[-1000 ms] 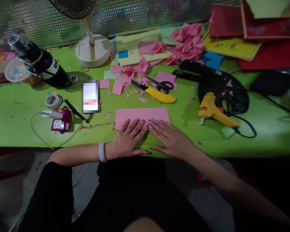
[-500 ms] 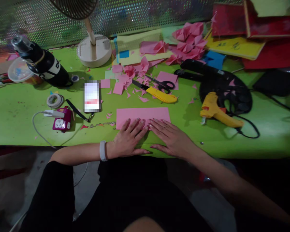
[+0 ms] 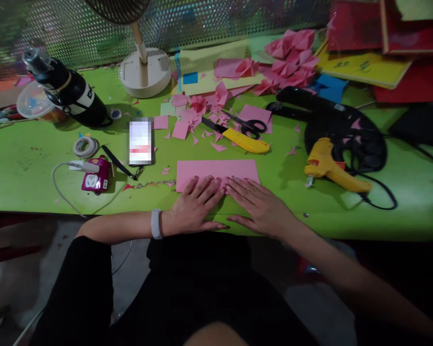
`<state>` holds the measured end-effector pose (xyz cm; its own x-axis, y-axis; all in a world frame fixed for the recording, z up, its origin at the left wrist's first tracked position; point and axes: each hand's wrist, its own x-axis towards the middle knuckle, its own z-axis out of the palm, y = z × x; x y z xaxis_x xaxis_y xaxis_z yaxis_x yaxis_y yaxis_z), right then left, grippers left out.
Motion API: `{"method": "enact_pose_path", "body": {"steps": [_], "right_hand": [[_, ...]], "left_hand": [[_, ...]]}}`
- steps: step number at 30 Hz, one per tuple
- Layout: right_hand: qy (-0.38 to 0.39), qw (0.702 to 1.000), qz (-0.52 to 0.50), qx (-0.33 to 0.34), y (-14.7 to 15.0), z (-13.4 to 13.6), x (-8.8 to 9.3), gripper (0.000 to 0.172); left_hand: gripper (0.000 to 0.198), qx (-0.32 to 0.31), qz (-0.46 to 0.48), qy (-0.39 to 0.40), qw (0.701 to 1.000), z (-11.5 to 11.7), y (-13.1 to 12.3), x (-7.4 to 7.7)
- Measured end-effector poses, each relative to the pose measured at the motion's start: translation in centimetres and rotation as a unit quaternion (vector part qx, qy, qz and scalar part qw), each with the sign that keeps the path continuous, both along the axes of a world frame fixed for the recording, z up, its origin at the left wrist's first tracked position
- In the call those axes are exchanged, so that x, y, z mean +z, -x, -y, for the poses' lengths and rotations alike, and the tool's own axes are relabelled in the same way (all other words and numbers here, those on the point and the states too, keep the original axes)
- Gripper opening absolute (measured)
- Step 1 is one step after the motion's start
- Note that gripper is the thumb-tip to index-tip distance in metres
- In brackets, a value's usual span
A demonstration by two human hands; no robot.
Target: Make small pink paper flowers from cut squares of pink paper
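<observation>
A pink rectangular sheet of paper [image 3: 216, 169] lies flat on the green table [image 3: 144, 204] in front of me. My left hand [image 3: 197, 204] rests on its near left part, fingers stretched out and flat. On the near right part lies my right hand [image 3: 258, 204], its fingers extended side by side. The fingertips of both hands almost meet at the middle of the paper, and the hands hide its near edge. Beyond the paper are a yellow-handled utility knife [image 3: 247, 140] and black scissors [image 3: 250, 126] among pink scraps.
Folded pink paper flowers [image 3: 292, 55] are heaped at the back. A yellow glue gun [image 3: 334, 166] with a cord sits right. To the left are a phone [image 3: 140, 142], a purple power adapter [image 3: 95, 175], tape [image 3: 84, 146], a black bottle [image 3: 74, 93] and a fan base [image 3: 146, 77].
The view has shifted slightly, so the table things appear a little farther right. Both hands stay flat on the pink paper, with no clear movement over it.
</observation>
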<state>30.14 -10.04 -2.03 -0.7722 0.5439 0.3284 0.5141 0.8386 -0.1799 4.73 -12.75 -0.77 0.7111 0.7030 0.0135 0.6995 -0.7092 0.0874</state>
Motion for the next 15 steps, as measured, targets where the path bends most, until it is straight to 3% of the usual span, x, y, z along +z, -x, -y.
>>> {"method": "enact_pose_path", "body": {"steps": [15], "right_hand": [[0.014,1.0,-0.003,0.002,-0.03,0.11,0.01,0.074]], "left_hand": [[0.094,-0.006,-0.004,0.012,1.0,0.06,0.09,0.02]]}}
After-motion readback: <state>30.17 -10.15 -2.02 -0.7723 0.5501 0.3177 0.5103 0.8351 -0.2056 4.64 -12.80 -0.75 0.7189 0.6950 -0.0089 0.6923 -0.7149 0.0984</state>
